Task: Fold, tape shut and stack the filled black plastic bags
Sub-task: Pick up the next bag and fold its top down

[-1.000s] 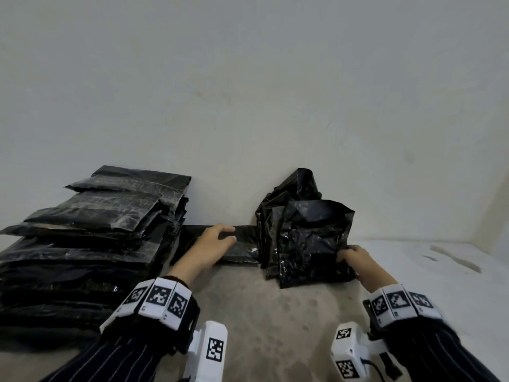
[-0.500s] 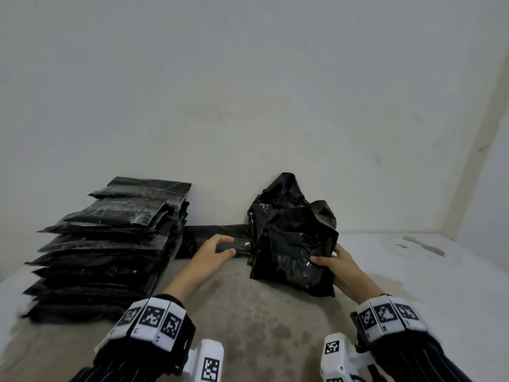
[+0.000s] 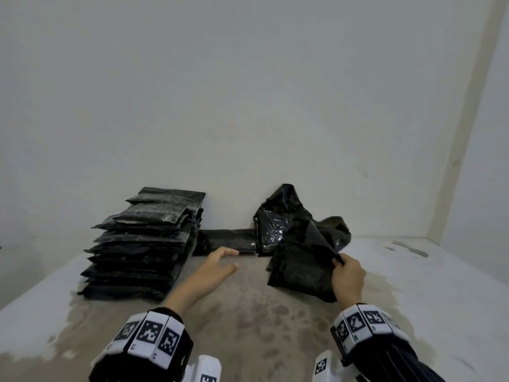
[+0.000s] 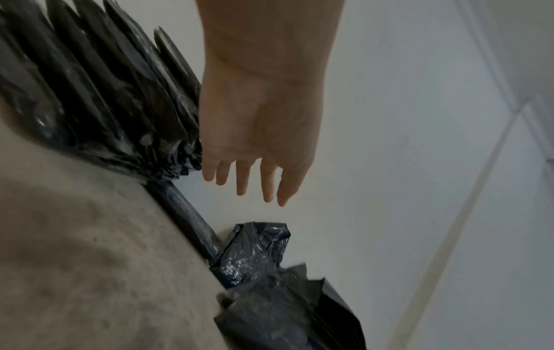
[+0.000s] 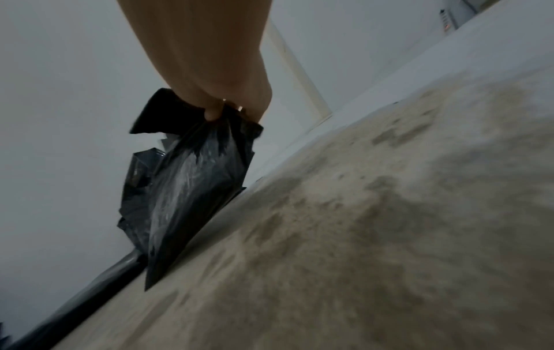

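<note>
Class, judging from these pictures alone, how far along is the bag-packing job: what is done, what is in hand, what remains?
Done: a tall stack of flat bags stands at the left. In hand: the right hand pinches the top of an unsealed bag resting on the table; the left hand is open and holds nothing. Left: fold, tape and stack it, then the crumpled bags behind.

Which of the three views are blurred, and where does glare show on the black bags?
Head view: mostly sharp, dim even light, glare on the crumpled bag by the wall. Left wrist view: motion blur on the stack; the left hand is fairly clear. Right wrist view: soft throughout, pale sheen on the bag pinched by the right hand.
</note>
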